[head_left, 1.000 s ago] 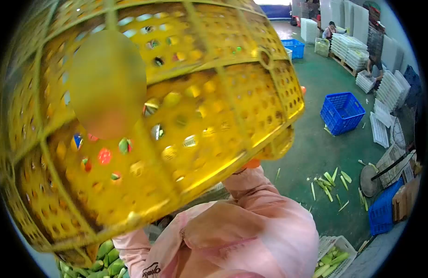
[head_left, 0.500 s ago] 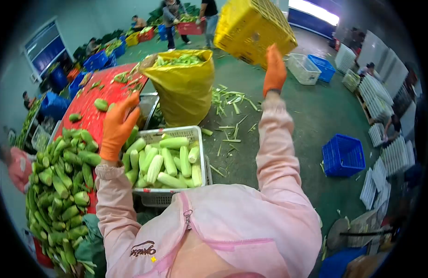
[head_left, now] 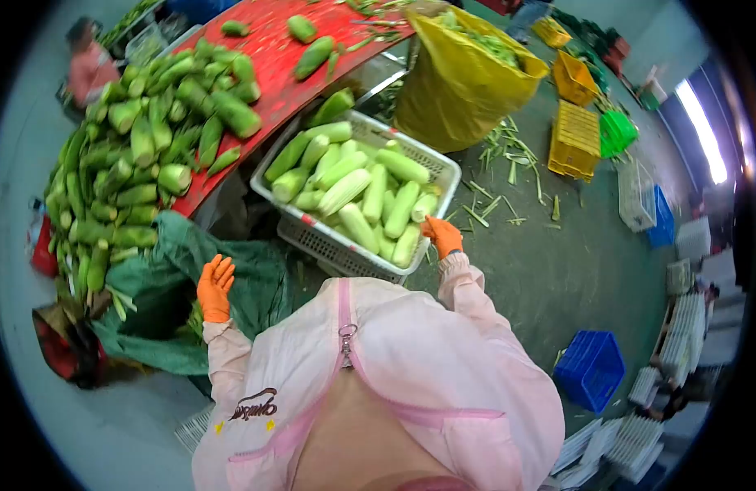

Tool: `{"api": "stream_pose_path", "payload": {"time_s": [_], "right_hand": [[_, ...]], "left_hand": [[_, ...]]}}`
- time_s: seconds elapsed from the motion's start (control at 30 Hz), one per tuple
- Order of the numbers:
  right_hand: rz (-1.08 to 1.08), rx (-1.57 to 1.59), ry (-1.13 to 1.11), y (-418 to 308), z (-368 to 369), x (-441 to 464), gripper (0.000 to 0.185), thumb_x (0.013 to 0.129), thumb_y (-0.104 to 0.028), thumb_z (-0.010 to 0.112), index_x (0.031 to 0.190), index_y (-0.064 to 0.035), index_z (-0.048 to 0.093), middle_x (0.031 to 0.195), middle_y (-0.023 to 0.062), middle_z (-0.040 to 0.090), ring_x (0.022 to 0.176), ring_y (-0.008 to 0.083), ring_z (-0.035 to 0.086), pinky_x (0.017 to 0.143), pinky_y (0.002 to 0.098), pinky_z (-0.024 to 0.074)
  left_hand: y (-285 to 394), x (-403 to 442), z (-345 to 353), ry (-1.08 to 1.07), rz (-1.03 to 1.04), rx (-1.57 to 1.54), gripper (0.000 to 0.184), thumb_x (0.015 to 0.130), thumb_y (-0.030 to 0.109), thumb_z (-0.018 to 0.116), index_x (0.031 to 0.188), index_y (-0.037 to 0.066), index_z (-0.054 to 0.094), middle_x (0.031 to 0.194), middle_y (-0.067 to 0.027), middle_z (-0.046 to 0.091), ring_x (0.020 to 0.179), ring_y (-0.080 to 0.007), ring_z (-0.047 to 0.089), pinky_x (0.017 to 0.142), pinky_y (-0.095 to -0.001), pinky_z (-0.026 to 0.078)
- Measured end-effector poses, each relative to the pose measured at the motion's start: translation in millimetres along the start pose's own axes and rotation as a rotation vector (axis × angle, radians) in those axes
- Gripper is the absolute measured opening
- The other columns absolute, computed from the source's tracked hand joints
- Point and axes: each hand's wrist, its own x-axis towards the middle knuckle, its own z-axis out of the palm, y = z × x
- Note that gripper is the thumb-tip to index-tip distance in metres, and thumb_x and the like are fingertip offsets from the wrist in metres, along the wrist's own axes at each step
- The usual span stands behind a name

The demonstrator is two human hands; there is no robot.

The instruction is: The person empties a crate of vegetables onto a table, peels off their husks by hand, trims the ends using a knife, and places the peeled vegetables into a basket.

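Both my hands wear orange gloves. My left hand (head_left: pixel 216 288) is raised over a green sack (head_left: pixel 251 258), palm showing and fingers stretched upward, holding nothing. At the right side of a white plastic basket (head_left: pixel 445 162), my right hand (head_left: pixel 443 236) has its fingers bent over the rim, close to the corn inside. Trimmed pale-green ears of corn (head_left: pixel 345 192) fill this basket, which sits on another basket (head_left: pixel 320 245). To the left, a big pile of ears in green husks (head_left: pixel 140 155) lies on the red tabletop (head_left: pixel 284 78).
A yellow sack (head_left: pixel 451 98) full of husks stands behind the basket. Husk scraps (head_left: pixel 509 151) litter the floor. Further right are a yellow crate (head_left: pixel 574 139), a white crate (head_left: pixel 636 195) and a blue crate (head_left: pixel 591 370). A person in pink (head_left: pixel 90 69) is beyond the table.
The yellow crate, in the air near my right hand before, now rests on the floor. My right hand has come down to the basket; my left has drawn back toward me. The view has turned left.
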Motion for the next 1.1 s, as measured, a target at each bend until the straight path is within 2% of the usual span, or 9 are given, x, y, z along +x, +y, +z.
{"api": "stream_pose_path", "payload": {"time_s": [0.17,0.37,0.57,0.7,0.77,0.83,0.87,1.03,1.1], "right_hand": [[-0.049,-0.172,-0.17,-22.8,91.7,8.7,0.048,0.087,-0.045,0.065,0.114,-0.005,0.066,0.103,0.009,0.07,0.082,0.0132,0.062,0.069,0.0248,0.0412],[0.069,-0.076,-0.356,-14.8,220.2,-18.6,0.049,0.086,-0.043,0.068,0.116,-0.0045,0.064,0.107,0.0103,0.069,0.081,0.0148,0.064,0.071,0.0272,0.0445],[0.123,-0.01,-0.391,14.9,312.4,-2.5,0.048,0.089,-0.038,0.064,0.122,-0.0039,0.059,0.101,0.0082,0.069,0.071,0.016,0.064,0.058,0.0261,0.0457],[0.158,-0.057,-0.175,26.3,342.9,35.6,0.05,0.085,-0.038,0.069,0.121,-0.0043,0.059,0.105,0.0122,0.066,0.07,0.0221,0.064,0.056,0.0321,0.05],[0.012,-0.195,-0.115,49.4,353.2,72.9,0.062,0.082,-0.048,0.069,0.122,-0.0007,0.06,0.117,0.0168,0.063,0.084,0.0302,0.066,0.07,0.0373,0.0529],[-0.104,-0.764,-0.017,44.6,361.2,93.4,0.089,0.074,-0.059,0.068,0.134,0.0033,0.049,0.129,0.0231,0.056,0.116,0.034,0.057,0.099,0.0371,0.0433],[0.007,-0.73,-0.064,27.0,370.0,85.8,0.099,0.072,-0.067,0.065,0.134,0.0072,0.046,0.136,0.0275,0.048,0.133,0.0345,0.041,0.11,0.0373,0.0298],[0.246,-0.669,-0.177,80.6,403.5,173.9,0.096,0.067,-0.07,0.069,0.12,0.0107,0.059,0.123,0.0241,0.06,0.12,0.03,0.054,0.1,0.0324,0.0395],[0.247,-0.398,-0.175,129.1,400.5,216.3,0.086,0.069,-0.064,0.073,0.114,0.0085,0.063,0.117,0.0205,0.064,0.112,0.0248,0.058,0.094,0.0325,0.043]], "left_hand": [[-29.7,-18.3,-47.7,0.086,-0.068,-0.067,0.048,0.094,0.043,0.049,0.124,0.006,0.06,0.118,-0.0108,0.066,0.107,-0.0217,0.062,0.094,-0.0336,0.042],[-18.4,-25.6,-91.6,0.074,-0.139,0.025,0.042,0.094,0.038,0.052,0.119,0.006,0.062,0.107,-0.0094,0.069,0.094,-0.0172,0.066,0.086,-0.0304,0.044],[-2.8,-16.0,-128.8,0.138,-0.125,0.04,0.034,0.092,0.035,0.056,0.109,0.008,0.066,0.101,-0.0084,0.071,0.086,-0.0145,0.066,0.077,-0.027,0.044],[6.4,-19.0,-135.1,0.164,-0.119,0.022,0.031,0.093,0.032,0.055,0.109,0.008,0.066,0.1,-0.0092,0.071,0.084,-0.0156,0.066,0.076,-0.0268,0.044],[8.1,-19.6,-137.6,0.177,-0.126,0.011,0.031,0.093,0.032,0.055,0.109,0.008,0.066,0.1,-0.0093,0.071,0.083,-0.0158,0.066,0.075,-0.0268,0.045],[9.2,-14.6,-143.9,0.202,-0.128,0.026,0.031,0.094,0.032,0.054,0.109,0.008,0.066,0.099,-0.0095,0.071,0.083,-0.0154,0.066,0.076,-0.0267,0.045],[10.4,-10.2,-147.0,0.216,-0.159,0.045,0.031,0.094,0.031,0.054,0.11,0.007,0.066,0.099,-0.0096,0.071,0.084,-0.0152,0.066,0.076,-0.0265,0.045],[49.7,20.1,-140.1,0.308,-0.094,0.022,0.029,0.095,0.026,0.054,0.111,0.005,0.066,0.099,-0.0105,0.071,0.083,-0.0152,0.066,0.075,-0.0246,0.047],[69.6,42.8,-126.4,0.321,-0.074,0.029,0.03,0.095,0.026,0.053,0.111,0.005,0.066,0.098,-0.0109,0.071,0.083,-0.0155,0.066,0.076,-0.025,0.048]]}}
